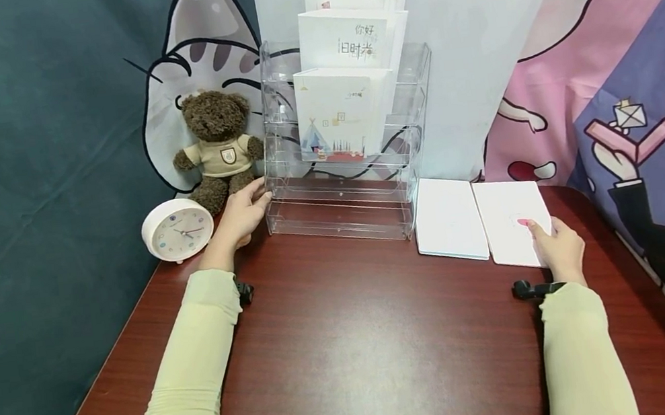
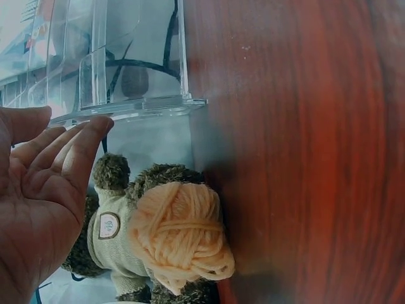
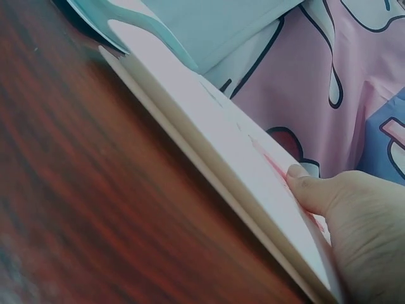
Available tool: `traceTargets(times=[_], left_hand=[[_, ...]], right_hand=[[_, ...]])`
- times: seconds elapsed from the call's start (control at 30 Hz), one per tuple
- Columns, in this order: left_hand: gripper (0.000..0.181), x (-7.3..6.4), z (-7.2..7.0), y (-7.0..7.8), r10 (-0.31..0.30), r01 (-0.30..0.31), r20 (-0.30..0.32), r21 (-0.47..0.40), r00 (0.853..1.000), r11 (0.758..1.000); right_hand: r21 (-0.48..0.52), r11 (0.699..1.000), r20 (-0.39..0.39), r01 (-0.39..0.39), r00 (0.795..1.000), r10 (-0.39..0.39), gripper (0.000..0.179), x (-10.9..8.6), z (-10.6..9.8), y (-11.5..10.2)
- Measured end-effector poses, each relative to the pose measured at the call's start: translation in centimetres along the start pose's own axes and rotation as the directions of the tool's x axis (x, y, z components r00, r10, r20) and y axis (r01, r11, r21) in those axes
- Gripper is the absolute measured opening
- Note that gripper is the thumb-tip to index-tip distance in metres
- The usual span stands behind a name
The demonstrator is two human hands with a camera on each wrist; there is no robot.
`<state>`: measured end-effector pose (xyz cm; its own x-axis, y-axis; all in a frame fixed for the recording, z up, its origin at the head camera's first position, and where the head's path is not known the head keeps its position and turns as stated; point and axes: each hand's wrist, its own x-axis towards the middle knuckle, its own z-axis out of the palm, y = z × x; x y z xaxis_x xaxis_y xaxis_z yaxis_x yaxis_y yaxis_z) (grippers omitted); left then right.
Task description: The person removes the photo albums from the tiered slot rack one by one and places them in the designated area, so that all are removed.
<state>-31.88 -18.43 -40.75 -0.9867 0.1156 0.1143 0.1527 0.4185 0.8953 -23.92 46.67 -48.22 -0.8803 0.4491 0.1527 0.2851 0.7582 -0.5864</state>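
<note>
Here, the head view has the left hand (image 1: 239, 216), fingers extended, touching the clear rack (image 1: 335, 228); the right hand (image 1: 561, 250) grips a white booklet (image 1: 511, 226) right of it. Left wrist: peach yarn (image 2: 180, 234) partly hides the bear (image 2: 114, 247). Right wrist: thumb atop the booklet.

L hand (image 1: 240, 218) w/ fingers (image 1: 257, 192) at L side of clear rack (image 1: 334, 225), nr table's (image 1: 358, 340) far edge; 3 books (image 1: 337, 109) stand in it. R hand (image 1: 561, 252), thumb (image 1: 534, 229) on top, grips white book (image 1: 506, 213) nr far R corner; 2nd white book (image 1: 449, 219) lies just L of it. Teddy (image 1: 218, 142) sits nr far L corner, white clock (image 1: 179, 231) by L edge.
</note>
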Motion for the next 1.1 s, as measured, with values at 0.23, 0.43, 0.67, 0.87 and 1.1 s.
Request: traceTargets(times=[0.23, 0.43, 0.67, 0.87, 1.1], left_hand=[[0.056, -0.1, -0.1, -0.2, -0.010, 0.010, 0.001, 0.002, 1.000, 1.000], [0.054, -0.5, 0.3, -0.3, 0.014, -0.013, -0.019, 0.041, 1.000, 0.999], [0.055, -0.6, 0.5, -0.6, 0.027, -0.027, -0.009, 0.080, 1.000, 0.996], [0.054, -0.8, 0.3, -0.6, 0.023, -0.022, -0.009, 0.104, 1.000, 0.994], [0.054, -0.4, 0.2, -0.5, 0.027, -0.027, 0.005, 0.138, 1.000, 0.990]], right_hand=[[-0.003, 0.999, -0.052, 0.036, 0.998, -0.036, 0.071, 0.2, -0.2, -0.3], [-0.043, 0.998, -0.029, 0.039, 0.999, -0.040, 0.078, 0.2, -0.5, -0.2], [-0.036, 0.999, -0.068, 0.021, 0.997, -0.023, 0.070, -0.4, -0.1, 0.6], [-0.008, 1.000, -0.088, 0.011, 0.996, -0.012, 0.067, -0.4, 0.3, 0.6], [0.002, 1.000, -0.095, -0.016, 0.995, 0.017, 0.065, -0.3, 0.3, 0.5]])
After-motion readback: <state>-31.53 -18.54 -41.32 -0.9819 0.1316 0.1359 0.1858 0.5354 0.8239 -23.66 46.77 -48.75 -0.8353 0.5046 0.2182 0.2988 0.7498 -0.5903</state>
